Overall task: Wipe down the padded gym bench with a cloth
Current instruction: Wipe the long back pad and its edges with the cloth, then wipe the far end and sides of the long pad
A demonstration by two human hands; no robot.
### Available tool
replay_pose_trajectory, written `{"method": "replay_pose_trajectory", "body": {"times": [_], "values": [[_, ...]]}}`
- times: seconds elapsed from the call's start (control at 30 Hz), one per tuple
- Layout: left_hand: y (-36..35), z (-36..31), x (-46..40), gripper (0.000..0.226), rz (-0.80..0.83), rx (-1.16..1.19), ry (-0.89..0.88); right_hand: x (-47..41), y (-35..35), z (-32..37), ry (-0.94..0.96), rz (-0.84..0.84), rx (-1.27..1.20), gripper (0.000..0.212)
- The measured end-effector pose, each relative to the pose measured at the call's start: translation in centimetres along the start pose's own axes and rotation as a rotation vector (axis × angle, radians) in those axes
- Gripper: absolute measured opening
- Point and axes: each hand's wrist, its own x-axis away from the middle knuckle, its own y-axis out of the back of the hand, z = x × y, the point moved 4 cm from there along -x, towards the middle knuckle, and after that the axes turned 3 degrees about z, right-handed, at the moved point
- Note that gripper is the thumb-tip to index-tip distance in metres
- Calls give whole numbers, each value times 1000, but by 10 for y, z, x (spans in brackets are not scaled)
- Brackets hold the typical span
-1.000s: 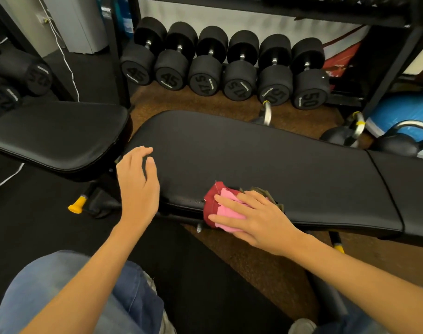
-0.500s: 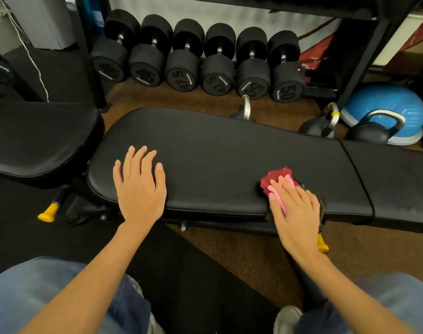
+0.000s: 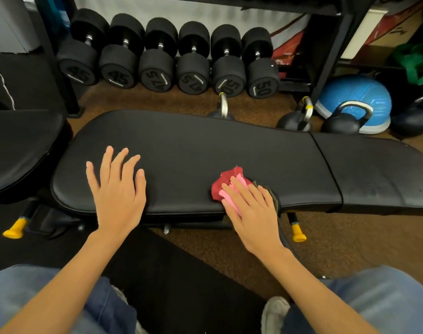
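Pressing flat, the right hand (image 3: 252,214) is laid with straight fingers over a bunched red and pink cloth (image 3: 227,183) at the near edge of the black padded gym bench (image 3: 193,150). The left hand (image 3: 116,189) is spread open on the pad. Dumbbells (image 3: 167,56) behind are marked 45, 47.5 and 50.
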Motion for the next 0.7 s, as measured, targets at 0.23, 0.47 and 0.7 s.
{"method": "replay_pose_trajectory", "body": {"times": [0.23, 0.47, 0.7], "values": [[-2, -72, -7, 35, -31, 90, -269, 19, 18, -96, -273, -121, -54, 44], [-20, -147, -5, 35, 36, 221, -412, 36, 42, -173, -434, -113, 31, 47], [-41, -213, -2, 36, 126, 371, -411, 45, 46, -205, -658, -264, -138, 42]]}}
